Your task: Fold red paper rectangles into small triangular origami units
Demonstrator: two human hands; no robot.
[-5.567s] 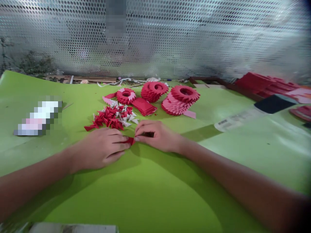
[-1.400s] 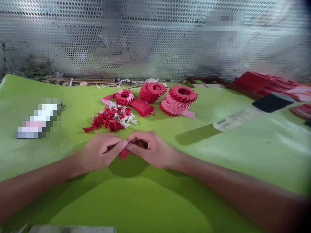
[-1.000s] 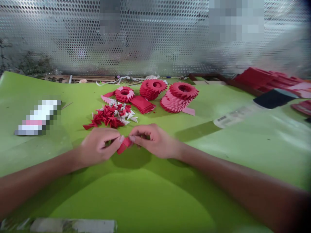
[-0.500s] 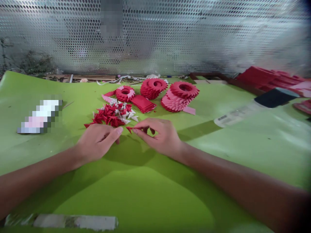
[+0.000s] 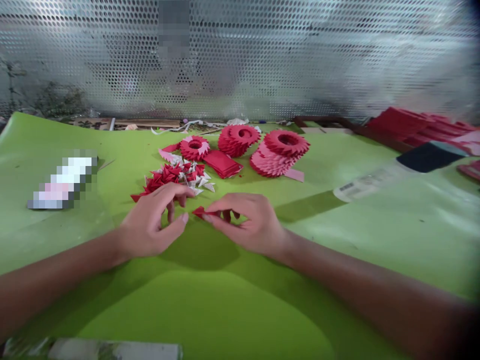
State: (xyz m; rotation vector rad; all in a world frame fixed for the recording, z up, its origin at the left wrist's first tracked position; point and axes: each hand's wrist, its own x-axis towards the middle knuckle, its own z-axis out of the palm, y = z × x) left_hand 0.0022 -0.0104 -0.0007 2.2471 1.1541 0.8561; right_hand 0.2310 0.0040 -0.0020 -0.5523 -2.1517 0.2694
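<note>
Pinched between the thumb and fingers of my right hand (image 5: 247,220) is a small red folded paper piece (image 5: 198,212), its tip pointing left. Just left of it, my left hand (image 5: 155,220) is open, thumb and fingers apart, holding nothing. Beyond my left hand lies a heap of red and white folded paper pieces (image 5: 165,175), partly hidden by that hand. A stack of red paper slips (image 5: 223,164) sits behind my right hand. Ring-shaped stacks of folded paper stand at the back: a small red and pink ring (image 5: 194,147), a red one (image 5: 240,139) and a pink one with a red top (image 5: 279,152).
A blurred-out phone-like object (image 5: 62,182) lies at left on the green table (image 5: 210,310). To the right a clear bottle with a black cap (image 5: 375,177) lies on its side. Red paper stacks (image 5: 416,127) fill the far right corner, before a perforated metal wall (image 5: 240,60).
My left thumb and fingers have spread apart. My right hand has come slightly nearer with the red paper piece, which has turned in its grip. The whole view has shifted a little.
</note>
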